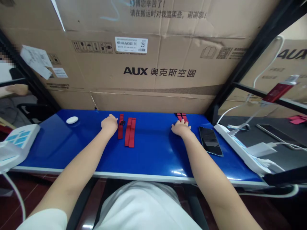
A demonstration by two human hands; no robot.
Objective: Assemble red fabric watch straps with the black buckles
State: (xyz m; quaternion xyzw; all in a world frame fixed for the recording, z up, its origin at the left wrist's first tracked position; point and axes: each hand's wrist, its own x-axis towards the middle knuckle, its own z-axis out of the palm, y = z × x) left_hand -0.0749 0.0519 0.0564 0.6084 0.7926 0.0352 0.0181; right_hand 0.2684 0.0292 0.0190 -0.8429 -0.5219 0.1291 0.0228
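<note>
My left hand [109,125] is curled into a loose fist on the blue tabletop [153,159]; its palm side is hidden. Just right of it lies a short red strap [120,130] with a small black buckle [122,123]. Beside that, two red strips [130,132] lie close together, pointing toward me. At the back of the table, my right hand [181,127] has its fingers spread, with the tips over the near ends of more red straps [181,116]. A black part shows next to those straps, partly covered by the hand.
A large cardboard box [158,57] stands along the table's back edge. A phone [210,141] and a white power strip [242,148] with cables lie at right. A white oval object [72,120] and another power strip [20,143] are left. Black frame posts [216,107] flank the table.
</note>
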